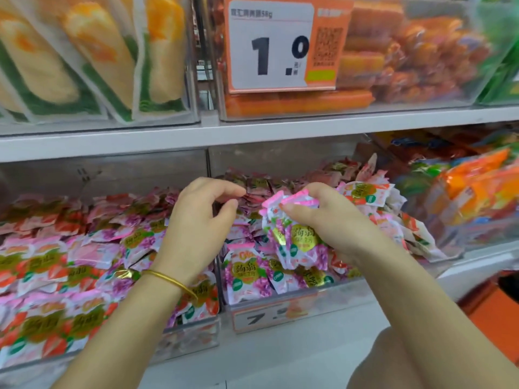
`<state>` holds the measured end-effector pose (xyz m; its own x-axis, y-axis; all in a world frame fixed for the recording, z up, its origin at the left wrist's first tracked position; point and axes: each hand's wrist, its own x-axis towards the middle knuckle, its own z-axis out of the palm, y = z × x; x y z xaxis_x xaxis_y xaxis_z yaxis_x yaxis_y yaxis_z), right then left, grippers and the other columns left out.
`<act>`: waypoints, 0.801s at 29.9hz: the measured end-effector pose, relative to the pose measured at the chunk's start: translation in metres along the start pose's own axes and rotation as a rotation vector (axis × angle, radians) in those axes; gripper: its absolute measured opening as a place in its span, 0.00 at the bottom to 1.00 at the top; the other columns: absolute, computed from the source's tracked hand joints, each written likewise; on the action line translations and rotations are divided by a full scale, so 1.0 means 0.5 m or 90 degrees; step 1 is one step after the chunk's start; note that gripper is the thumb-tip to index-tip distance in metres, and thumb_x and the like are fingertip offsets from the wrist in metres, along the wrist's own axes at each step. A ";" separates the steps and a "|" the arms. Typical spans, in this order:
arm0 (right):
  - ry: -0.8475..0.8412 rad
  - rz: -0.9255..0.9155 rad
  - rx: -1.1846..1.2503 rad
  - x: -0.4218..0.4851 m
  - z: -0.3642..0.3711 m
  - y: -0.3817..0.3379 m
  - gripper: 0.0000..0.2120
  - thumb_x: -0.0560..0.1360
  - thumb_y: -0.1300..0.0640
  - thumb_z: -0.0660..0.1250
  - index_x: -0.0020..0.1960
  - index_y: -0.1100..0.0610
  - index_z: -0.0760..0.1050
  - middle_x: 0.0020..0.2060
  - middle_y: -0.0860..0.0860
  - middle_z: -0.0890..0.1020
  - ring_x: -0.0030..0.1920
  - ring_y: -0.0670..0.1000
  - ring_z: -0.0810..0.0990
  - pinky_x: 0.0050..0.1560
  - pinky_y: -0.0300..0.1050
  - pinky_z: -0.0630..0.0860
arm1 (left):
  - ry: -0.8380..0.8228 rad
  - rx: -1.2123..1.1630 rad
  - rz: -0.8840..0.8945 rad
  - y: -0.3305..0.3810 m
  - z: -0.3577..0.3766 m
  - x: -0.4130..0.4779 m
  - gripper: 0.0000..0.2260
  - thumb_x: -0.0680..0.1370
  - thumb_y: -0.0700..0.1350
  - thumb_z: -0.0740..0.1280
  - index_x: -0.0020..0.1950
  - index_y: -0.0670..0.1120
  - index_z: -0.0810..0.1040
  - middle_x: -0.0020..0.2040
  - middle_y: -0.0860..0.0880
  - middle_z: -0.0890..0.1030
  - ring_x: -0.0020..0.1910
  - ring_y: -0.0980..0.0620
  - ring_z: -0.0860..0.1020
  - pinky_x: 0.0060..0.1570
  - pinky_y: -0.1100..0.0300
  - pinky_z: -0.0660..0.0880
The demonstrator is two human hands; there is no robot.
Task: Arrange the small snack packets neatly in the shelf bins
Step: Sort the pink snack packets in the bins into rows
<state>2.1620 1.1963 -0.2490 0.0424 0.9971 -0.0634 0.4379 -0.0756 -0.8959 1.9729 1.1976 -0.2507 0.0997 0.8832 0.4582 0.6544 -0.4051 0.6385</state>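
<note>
Your right hand (323, 217) is up over the middle bin (283, 303) on the lower shelf (280, 349), fingers (297, 211) curled tight round a bunch of pink-and-purple snack packets (295, 240). The bunch hangs upright from your grip, just above the loose packets heaped along the bin's front wall. Your left hand (196, 220), gold bangle (168, 277) on the wrist, hovers over the divider between that bin and the left bin (185, 336). Its fingers are curled, thumb and forefinger (238, 190) nearly meeting, with nothing visible between them. The left bin is packed with the same kind of packets, red-and-pink ones toward its left end, purple ones against the divider. A price label (269, 315) sits on the middle bin's front edge, blurred. To the right, a bin of orange and green packs (471, 197). On the shelf above, a big price tag (269, 49) reads 1.0, in front of orange sticks (297, 103).
</note>
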 end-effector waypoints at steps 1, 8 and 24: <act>0.023 -0.008 -0.005 0.006 -0.002 0.001 0.32 0.77 0.50 0.65 0.75 0.57 0.56 0.74 0.52 0.61 0.72 0.51 0.62 0.58 0.40 0.61 | 0.005 0.003 -0.005 0.000 -0.002 0.001 0.10 0.76 0.38 0.65 0.50 0.50 0.80 0.48 0.54 0.76 0.46 0.65 0.70 0.49 0.79 0.63; 0.083 0.036 0.103 0.069 0.039 -0.038 0.29 0.77 0.54 0.66 0.73 0.62 0.59 0.68 0.55 0.69 0.65 0.54 0.69 0.61 0.48 0.66 | -0.005 -0.006 -0.068 0.002 -0.012 -0.001 0.12 0.77 0.40 0.63 0.57 0.53 0.77 0.49 0.57 0.68 0.57 0.46 0.72 0.62 0.53 0.68; 0.159 0.098 0.077 0.121 0.039 -0.045 0.16 0.77 0.57 0.66 0.62 0.61 0.72 0.57 0.57 0.78 0.47 0.54 0.78 0.45 0.47 0.76 | -0.028 -0.016 -0.077 -0.028 -0.015 0.011 0.13 0.78 0.43 0.61 0.60 0.56 0.74 0.47 0.66 0.62 0.57 0.46 0.73 0.61 0.53 0.69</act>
<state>2.1372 1.2584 -0.2413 0.3255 0.9396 -0.1054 0.3006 -0.2085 -0.9307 1.9589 1.2065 -0.2526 0.0547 0.9352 0.3498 0.6447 -0.3006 0.7028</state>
